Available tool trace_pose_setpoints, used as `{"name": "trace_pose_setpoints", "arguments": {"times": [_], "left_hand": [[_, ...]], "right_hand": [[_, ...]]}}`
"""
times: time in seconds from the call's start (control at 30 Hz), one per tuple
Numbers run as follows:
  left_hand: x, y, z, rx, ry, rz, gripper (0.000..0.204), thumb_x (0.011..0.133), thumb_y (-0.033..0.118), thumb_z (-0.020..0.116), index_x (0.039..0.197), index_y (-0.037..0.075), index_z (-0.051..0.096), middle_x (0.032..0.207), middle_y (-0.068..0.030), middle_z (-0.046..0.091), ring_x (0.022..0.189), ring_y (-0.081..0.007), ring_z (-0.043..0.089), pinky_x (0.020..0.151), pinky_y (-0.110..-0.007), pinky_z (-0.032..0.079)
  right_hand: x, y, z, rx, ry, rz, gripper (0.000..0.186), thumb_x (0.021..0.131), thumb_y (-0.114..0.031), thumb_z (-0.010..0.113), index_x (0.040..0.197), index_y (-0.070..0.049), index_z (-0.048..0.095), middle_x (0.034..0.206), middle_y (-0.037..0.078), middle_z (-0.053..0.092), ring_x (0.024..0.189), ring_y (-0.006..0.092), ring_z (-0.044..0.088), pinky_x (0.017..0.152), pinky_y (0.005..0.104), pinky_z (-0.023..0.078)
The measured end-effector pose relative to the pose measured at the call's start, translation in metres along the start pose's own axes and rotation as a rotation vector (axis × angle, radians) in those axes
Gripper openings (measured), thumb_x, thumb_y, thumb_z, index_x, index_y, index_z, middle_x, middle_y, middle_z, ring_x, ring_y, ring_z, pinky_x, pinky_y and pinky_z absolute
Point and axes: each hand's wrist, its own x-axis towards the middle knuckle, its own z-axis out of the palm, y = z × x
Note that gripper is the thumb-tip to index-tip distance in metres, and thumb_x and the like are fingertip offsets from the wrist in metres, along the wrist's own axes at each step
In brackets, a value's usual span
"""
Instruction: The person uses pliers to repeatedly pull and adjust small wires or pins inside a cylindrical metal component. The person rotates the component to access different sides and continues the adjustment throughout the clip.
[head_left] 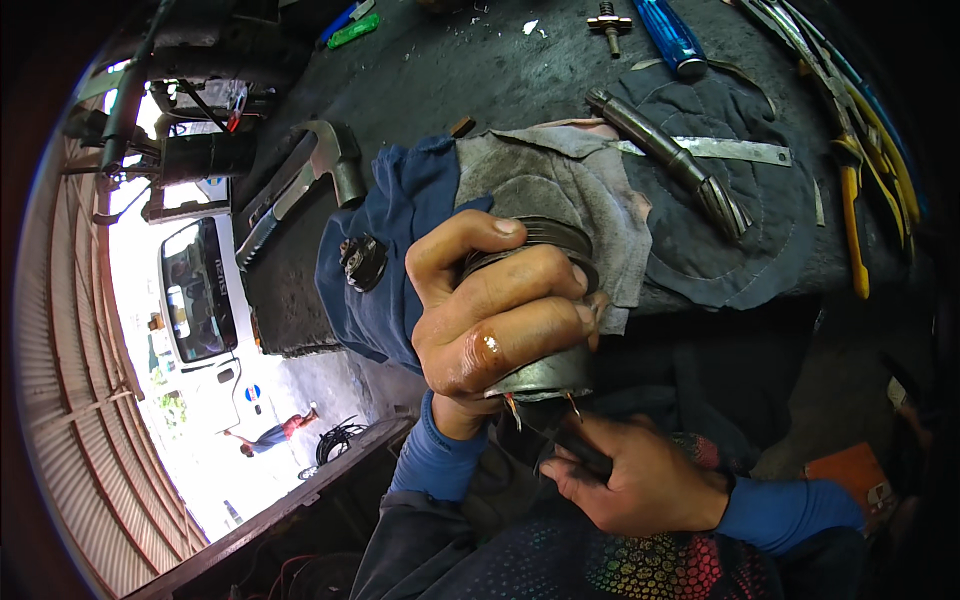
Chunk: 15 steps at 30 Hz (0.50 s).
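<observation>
**Greasy metal housing held off the tabletop edge**

Steel, grey and cylindrical, the motor housing [540, 375] sits in the left hand [490, 320], whose fingers [530, 285] wrap tight round its upper half; it hangs in front of the tabletop [480, 70] edge, over the lap. The right hand [640, 480] is below it, fingers pinched closed round a dark tool or lead at the housing's lower rim, where thin copper wire ends [512, 408] stick out.

Risks, as I judge them: the oily grip could slip and drop the housing, and a hard pull could snap or bend those wire ends (they look frail).

Behind the hands lie grey and blue rags [600, 200], a small black part [362, 262], a claw hammer [320, 160], a fluted reamer-like tool [680, 165], a blue-handled screwdriver [670, 35] and yellow-handled pliers [855, 190]. The rags hang close and could snag.
</observation>
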Motion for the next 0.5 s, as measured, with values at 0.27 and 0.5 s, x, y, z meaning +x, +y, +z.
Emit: {"name": "trace_pose_setpoints", "arguments": {"times": [0.27, 0.5], "left_hand": [[-0.001, -0.002, 0.000, 0.000, 0.012, 0.004, 0.037, 0.072, 0.011, 0.101, 0.100, 0.022, 0.080, 0.100, 0.0023, 0.080, 0.114, -0.0287, 0.064, 0.100, -0.043, 0.053], [0.001, -0.003, -0.001, -0.016, 0.017, -0.034, 0.036, 0.071, 0.014, 0.101, 0.100, 0.020, 0.080, 0.099, 0.0004, 0.081, 0.115, -0.0301, 0.064, 0.100, -0.043, 0.053]], "right_hand": [[0.005, 0.012, 0.006, -0.145, 0.140, -0.154, 0.022, 0.101, -0.015, 0.076, 0.112, -0.003, 0.061, 0.082, 0.024, 0.074, 0.077, 0.0496, 0.075, 0.066, 0.0587, 0.057], [0.012, 0.016, 0.005, -0.378, 0.253, -0.265, 0.034, 0.090, -0.015, 0.083, 0.115, -0.005, 0.062, 0.098, 0.019, 0.076, 0.081, 0.0439, 0.078, 0.070, 0.0525, 0.062]]}}
